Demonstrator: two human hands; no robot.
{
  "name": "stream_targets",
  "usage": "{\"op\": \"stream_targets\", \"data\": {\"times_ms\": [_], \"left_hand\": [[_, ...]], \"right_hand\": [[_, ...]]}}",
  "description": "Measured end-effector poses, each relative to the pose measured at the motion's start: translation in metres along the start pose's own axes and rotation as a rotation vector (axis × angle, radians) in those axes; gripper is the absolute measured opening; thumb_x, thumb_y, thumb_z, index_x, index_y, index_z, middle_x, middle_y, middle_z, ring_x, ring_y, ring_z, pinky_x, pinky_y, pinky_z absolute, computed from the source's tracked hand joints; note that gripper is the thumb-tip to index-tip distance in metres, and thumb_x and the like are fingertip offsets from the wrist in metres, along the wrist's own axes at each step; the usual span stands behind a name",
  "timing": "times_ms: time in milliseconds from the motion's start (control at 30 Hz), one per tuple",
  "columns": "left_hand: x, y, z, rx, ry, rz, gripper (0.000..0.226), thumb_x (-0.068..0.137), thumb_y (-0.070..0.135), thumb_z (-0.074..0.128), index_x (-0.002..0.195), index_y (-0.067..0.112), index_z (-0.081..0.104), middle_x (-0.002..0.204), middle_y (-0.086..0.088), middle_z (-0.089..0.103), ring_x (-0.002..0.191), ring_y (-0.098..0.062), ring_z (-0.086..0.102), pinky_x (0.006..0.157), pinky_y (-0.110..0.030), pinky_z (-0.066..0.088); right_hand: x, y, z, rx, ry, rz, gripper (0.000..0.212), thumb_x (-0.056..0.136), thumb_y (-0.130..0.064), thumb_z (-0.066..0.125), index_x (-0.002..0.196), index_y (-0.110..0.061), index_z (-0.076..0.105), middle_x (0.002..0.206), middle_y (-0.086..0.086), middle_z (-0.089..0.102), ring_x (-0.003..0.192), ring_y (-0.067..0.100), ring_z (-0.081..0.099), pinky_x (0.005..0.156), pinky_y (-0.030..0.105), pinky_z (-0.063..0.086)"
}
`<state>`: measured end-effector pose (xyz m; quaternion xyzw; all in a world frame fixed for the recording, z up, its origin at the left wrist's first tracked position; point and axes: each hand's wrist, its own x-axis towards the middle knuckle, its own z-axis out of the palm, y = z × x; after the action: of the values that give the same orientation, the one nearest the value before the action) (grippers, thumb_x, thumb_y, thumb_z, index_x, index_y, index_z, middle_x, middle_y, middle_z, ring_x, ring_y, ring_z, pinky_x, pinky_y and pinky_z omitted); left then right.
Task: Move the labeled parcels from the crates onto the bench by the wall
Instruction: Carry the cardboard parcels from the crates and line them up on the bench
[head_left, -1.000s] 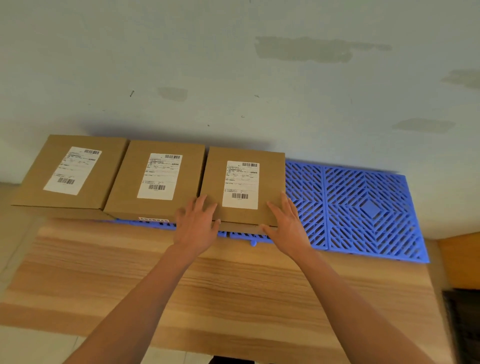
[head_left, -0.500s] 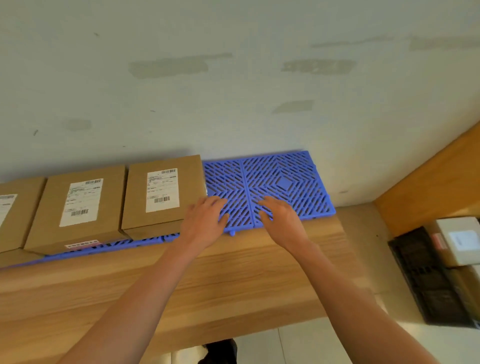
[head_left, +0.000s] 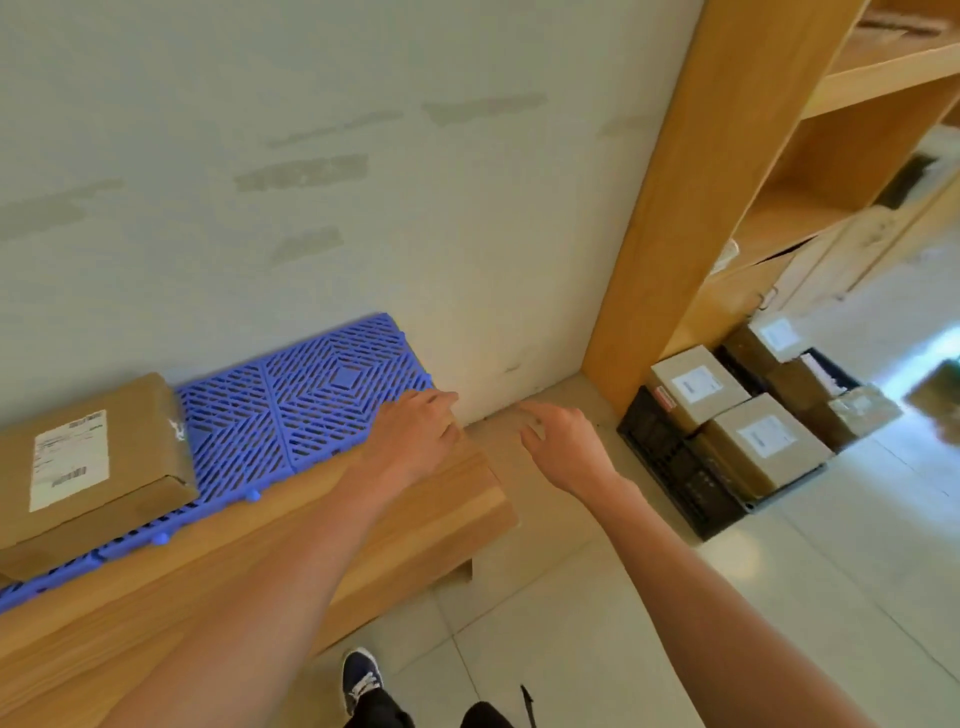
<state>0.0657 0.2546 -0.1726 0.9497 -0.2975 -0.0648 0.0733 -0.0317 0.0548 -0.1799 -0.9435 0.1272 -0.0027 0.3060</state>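
Head view. We see a wooden bench (head_left: 426, 512) set against the pale wall (head_left: 311, 156), with a blue grid mat (head_left: 291, 410) lying along its back edge. One labeled parcel (head_left: 88, 462) rests on the left part of the mat, its white label facing up; the right part of the mat is bare.

The left hand (head_left: 415, 436) is stretched out above the right end of the bench, at the mat's right corner, fingers loosely extended and close together, holding nothing; we cannot tell whether it touches the mat. The right hand (head_left: 563, 441) is in the air past the end of the bench, above the tiled floor (head_left: 597, 649), fingers spread and slightly bent, holding nothing.

To the right, on the floor at the foot of a wooden shelf unit (head_left: 727, 208), stand black crates (head_left: 675, 467) carrying more parcels (head_left: 763, 441), each with a white label on top. They are well apart from both hands. This part of the picture is blurred, and the number of crates is unclear.

At the bottom edge we see a dark shoe (head_left: 361, 680) on the floor.
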Motion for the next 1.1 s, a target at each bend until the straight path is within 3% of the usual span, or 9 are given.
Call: {"op": "stream_targets", "data": {"times_ms": [67, 267, 500, 600, 833, 1100], "left_hand": [[0.016, 0.039, 0.001, -0.017, -0.008, 0.052, 0.051, 0.105, 0.043, 0.043, 0.152, 0.026, 0.041, 0.154, 0.002, 0.045, 0.141, -0.022, 0.039, 0.108, -0.044, 0.038], [0.066, 0.14, 0.018, -0.026, -0.062, 0.233, 0.049, 0.104, 0.043, 0.043, 0.15, 0.026, 0.044, 0.153, 0.002, 0.047, 0.14, -0.021, 0.039, 0.109, -0.044, 0.036], [0.141, 0.232, 0.062, -0.052, -0.141, 0.394, 0.05, 0.104, 0.044, 0.044, 0.151, 0.026, 0.043, 0.152, 0.001, 0.048, 0.141, -0.019, 0.041, 0.112, -0.043, 0.035], [0.186, 0.268, 0.085, -0.081, -0.189, 0.428, 0.05, 0.105, 0.043, 0.044, 0.152, 0.026, 0.041, 0.154, 0.002, 0.045, 0.142, -0.017, 0.039, 0.115, -0.043, 0.034], [0.288, 0.359, 0.121, -0.117, -0.316, 0.55, 0.049, 0.104, 0.042, 0.045, 0.15, 0.026, 0.044, 0.152, 0.003, 0.047, 0.14, -0.016, 0.041, 0.114, -0.044, 0.033], [0.365, 0.469, 0.134, -0.105, -0.369, 0.719, 0.046, 0.102, 0.041, 0.051, 0.144, 0.025, 0.05, 0.138, 0.004, 0.059, 0.125, -0.016, 0.053, 0.108, -0.043, 0.044]], "right_hand": [[-0.014, 0.032, -0.023, -0.009, 0.028, 0.052, 0.037, 0.099, -0.023, 0.054, 0.136, -0.02, 0.06, 0.125, 0.008, 0.068, 0.116, 0.028, 0.062, 0.093, 0.041, 0.053], [-0.041, 0.116, -0.076, -0.021, 0.12, 0.182, 0.039, 0.102, -0.024, 0.052, 0.141, -0.019, 0.055, 0.138, 0.003, 0.061, 0.127, 0.022, 0.056, 0.102, 0.035, 0.047], [-0.034, 0.211, -0.122, 0.001, 0.149, 0.405, 0.031, 0.104, -0.025, 0.049, 0.13, -0.016, 0.062, 0.128, 0.004, 0.065, 0.114, 0.022, 0.062, 0.095, 0.036, 0.051], [-0.017, 0.258, -0.134, 0.025, 0.169, 0.489, 0.039, 0.103, -0.03, 0.052, 0.141, -0.024, 0.055, 0.14, -0.001, 0.06, 0.127, 0.019, 0.056, 0.103, 0.035, 0.047], [0.011, 0.349, -0.172, 0.053, 0.207, 0.681, 0.04, 0.101, -0.028, 0.056, 0.141, -0.023, 0.056, 0.14, 0.001, 0.061, 0.13, 0.022, 0.054, 0.108, 0.039, 0.046], [0.017, 0.435, -0.224, 0.146, 0.317, 0.843, 0.058, 0.1, -0.028, 0.059, 0.154, -0.028, 0.036, 0.152, 0.0, 0.048, 0.138, 0.023, 0.046, 0.11, 0.041, 0.042]]}}
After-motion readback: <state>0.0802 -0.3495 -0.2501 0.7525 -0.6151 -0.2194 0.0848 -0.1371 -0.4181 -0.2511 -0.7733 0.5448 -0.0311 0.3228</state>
